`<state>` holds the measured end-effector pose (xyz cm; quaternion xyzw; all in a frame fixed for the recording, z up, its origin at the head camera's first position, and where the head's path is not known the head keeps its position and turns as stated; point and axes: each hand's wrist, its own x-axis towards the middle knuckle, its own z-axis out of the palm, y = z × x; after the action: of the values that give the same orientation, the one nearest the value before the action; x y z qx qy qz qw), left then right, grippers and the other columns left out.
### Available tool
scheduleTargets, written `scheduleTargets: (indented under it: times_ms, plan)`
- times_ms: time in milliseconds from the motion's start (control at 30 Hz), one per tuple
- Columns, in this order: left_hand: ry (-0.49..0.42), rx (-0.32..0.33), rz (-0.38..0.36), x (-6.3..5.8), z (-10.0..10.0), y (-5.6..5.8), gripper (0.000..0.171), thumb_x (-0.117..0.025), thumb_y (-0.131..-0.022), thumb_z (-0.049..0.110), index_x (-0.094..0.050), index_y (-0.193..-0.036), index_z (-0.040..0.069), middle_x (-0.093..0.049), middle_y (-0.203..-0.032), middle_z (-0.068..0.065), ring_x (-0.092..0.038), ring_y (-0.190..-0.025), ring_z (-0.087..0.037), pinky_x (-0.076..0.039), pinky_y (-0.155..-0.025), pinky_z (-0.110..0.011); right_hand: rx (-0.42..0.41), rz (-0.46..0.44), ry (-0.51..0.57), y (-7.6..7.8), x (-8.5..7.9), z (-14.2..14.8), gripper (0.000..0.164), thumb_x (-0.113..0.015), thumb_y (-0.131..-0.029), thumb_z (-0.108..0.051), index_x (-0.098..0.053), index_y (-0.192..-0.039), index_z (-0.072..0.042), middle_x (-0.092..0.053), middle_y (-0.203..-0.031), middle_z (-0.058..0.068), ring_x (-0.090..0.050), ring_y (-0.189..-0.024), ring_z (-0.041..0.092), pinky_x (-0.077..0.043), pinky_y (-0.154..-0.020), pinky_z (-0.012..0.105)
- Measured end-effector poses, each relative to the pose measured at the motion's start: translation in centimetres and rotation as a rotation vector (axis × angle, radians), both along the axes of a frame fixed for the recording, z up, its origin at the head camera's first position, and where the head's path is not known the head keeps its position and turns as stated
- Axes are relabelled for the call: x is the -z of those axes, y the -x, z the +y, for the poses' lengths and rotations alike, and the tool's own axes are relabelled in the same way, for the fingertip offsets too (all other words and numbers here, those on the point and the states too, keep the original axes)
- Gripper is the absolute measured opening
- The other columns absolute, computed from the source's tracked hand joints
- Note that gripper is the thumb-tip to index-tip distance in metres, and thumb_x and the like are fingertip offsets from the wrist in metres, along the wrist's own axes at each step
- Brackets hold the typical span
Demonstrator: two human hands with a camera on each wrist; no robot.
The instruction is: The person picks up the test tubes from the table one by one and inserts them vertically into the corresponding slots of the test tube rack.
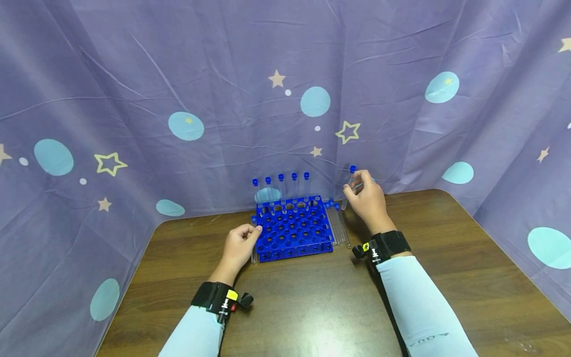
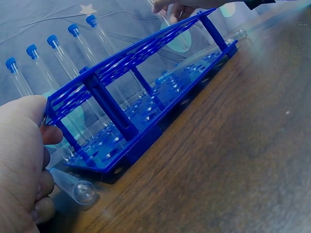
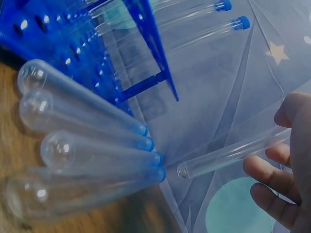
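A blue test tube rack (image 1: 294, 230) stands on the table, with several blue-capped test tubes (image 1: 281, 191) upright along its far row. My left hand (image 1: 238, 246) grips the rack's left edge, thumb on the top plate's corner in the left wrist view. Beside that hand a capped test tube (image 2: 77, 188) lies on the table, partly hidden by the fingers. To the right of the rack, my right hand (image 1: 368, 202) pinches another test tube (image 3: 218, 160), raised and tilted, blue cap up. Its rounded bottom hangs free in the right wrist view.
Several capped test tubes (image 3: 97, 150) lie side by side on the table, close against the rack's right side. The brown wooden table (image 1: 303, 302) reaches back to a purple patterned curtain (image 1: 250, 99) just behind the rack.
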<state>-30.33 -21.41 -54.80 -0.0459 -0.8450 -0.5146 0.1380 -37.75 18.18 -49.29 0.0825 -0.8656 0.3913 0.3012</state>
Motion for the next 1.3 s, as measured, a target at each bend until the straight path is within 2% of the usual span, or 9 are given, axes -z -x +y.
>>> scheduleTargets:
  times_ms: [167, 433, 533, 733, 833, 900, 1033, 1100, 1300]
  plan:
    - [-0.005, 0.001, -0.006, 0.0, -0.2, -0.1, 0.038, -0.078, -0.109, 0.027, -0.068, -0.076, 0.011, -0.047, -0.064, 0.011, -0.047, -0.062, -0.011, -0.041, -0.065, -0.028, -0.028, -0.005, 0.081, 0.0, -0.4, -0.4, 0.034, -0.078, -0.103, -0.018, -0.063, -0.129, -0.003, -0.079, -0.105, 0.016, -0.081, -0.086, 0.035, -0.06, -0.076, 0.047]
    - [-0.009, 0.003, -0.019, -0.1, -0.2, -0.2, 0.038, -0.079, -0.108, 0.028, -0.069, -0.076, 0.01, -0.047, -0.062, 0.011, -0.048, -0.06, -0.01, -0.043, -0.064, -0.028, -0.085, 0.009, 0.146, 0.0, -1.0, -1.1, 0.035, -0.081, -0.107, -0.018, -0.064, -0.134, -0.003, -0.082, -0.11, 0.016, -0.082, -0.089, 0.034, -0.052, -0.071, 0.016]
    - [-0.014, 0.009, -0.02, -0.1, -0.2, -0.2, 0.038, -0.079, -0.108, 0.028, -0.069, -0.076, 0.01, -0.047, -0.062, 0.011, -0.048, -0.06, -0.009, -0.043, -0.064, -0.028, -0.119, 0.009, 0.193, -0.2, -1.3, -1.6, 0.036, -0.081, -0.108, -0.018, -0.063, -0.135, -0.002, -0.083, -0.111, 0.017, -0.082, -0.089, 0.03, -0.051, -0.071, 0.012]
    - [-0.007, 0.005, -0.01, 0.3, -0.4, -0.3, 0.039, -0.08, -0.108, 0.026, -0.068, -0.075, 0.01, -0.047, -0.061, 0.012, -0.048, -0.059, -0.009, -0.043, -0.065, -0.027, -0.238, -0.018, 0.349, -0.8, -1.4, -2.9, 0.039, -0.08, -0.108, -0.016, -0.061, -0.136, 0.004, -0.08, -0.111, 0.02, -0.077, -0.08, 0.001, -0.057, -0.07, 0.016]
    - [-0.01, 0.013, -0.011, 0.4, -0.3, -0.3, 0.039, -0.079, -0.108, 0.027, -0.068, -0.074, 0.012, -0.047, -0.061, 0.012, -0.048, -0.058, -0.009, -0.043, -0.065, -0.027, -0.244, -0.011, 0.36, -0.9, -1.3, -3.2, 0.04, -0.08, -0.108, -0.014, -0.061, -0.137, 0.005, -0.079, -0.111, 0.021, -0.074, -0.079, -0.003, -0.058, -0.074, 0.014]
    - [-0.017, 0.024, -0.007, 0.5, -0.2, -0.3, 0.04, -0.079, -0.109, 0.029, -0.067, -0.074, 0.012, -0.047, -0.06, 0.013, -0.048, -0.057, -0.009, -0.044, -0.064, -0.027, -0.231, -0.004, 0.345, -0.8, -1.3, -3.3, 0.039, -0.08, -0.108, -0.013, -0.062, -0.138, 0.004, -0.08, -0.112, 0.02, -0.075, -0.081, 0.004, -0.058, -0.075, 0.013]
    - [-0.027, 0.031, -0.003, 0.2, -0.2, -0.2, 0.041, -0.078, -0.109, 0.03, -0.068, -0.074, 0.012, -0.047, -0.06, 0.013, -0.048, -0.056, -0.01, -0.044, -0.065, -0.028, -0.212, -0.031, 0.262, -0.4, -2.1, -3.8, 0.041, -0.08, -0.109, -0.017, -0.061, -0.142, 0.0, -0.081, -0.118, 0.018, -0.081, -0.093, 0.026, -0.056, -0.076, 0.015]
    - [-0.023, 0.028, -0.002, 0.0, -0.2, -0.2, 0.04, -0.079, -0.109, 0.03, -0.068, -0.074, 0.012, -0.047, -0.06, 0.012, -0.048, -0.056, -0.009, -0.044, -0.065, -0.028, -0.205, -0.043, 0.203, 0.0, -2.6, -4.1, 0.042, -0.079, -0.109, -0.019, -0.06, -0.143, -0.002, -0.081, -0.119, 0.017, -0.081, -0.097, 0.033, -0.058, -0.078, 0.022]
    - [-0.021, 0.024, 0.007, -0.2, -0.2, -0.2, 0.039, -0.08, -0.108, 0.026, -0.068, -0.074, 0.011, -0.048, -0.061, 0.011, -0.046, -0.057, -0.007, -0.041, -0.063, -0.027, -0.21, -0.041, 0.069, 0.9, -3.5, -5.0, 0.041, -0.08, -0.109, -0.017, -0.061, -0.142, -0.003, -0.082, -0.116, 0.015, -0.081, -0.095, 0.035, -0.063, -0.079, 0.048]
